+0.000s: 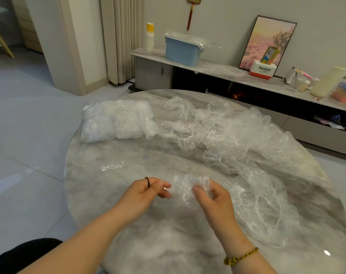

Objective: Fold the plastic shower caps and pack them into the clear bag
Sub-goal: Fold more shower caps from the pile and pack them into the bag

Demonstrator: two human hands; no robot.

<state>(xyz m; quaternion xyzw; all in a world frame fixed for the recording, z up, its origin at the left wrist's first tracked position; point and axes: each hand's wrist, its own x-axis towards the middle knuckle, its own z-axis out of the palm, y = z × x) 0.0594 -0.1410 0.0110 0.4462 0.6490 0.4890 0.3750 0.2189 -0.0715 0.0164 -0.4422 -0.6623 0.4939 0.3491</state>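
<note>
One shower cap (189, 184) is getting folded, well this side of the clear bag (118, 121).
L hand (148, 191) & R hand (213, 194) are both pinching it; prob. best to be pressing air out & keeping it flat.

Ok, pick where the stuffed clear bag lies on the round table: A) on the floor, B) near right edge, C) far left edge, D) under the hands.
C: the clear bag lies at the far left of the table, beside the loose shower caps, while the left hand and right hand pinch one shower cap nearer the camera.
</note>
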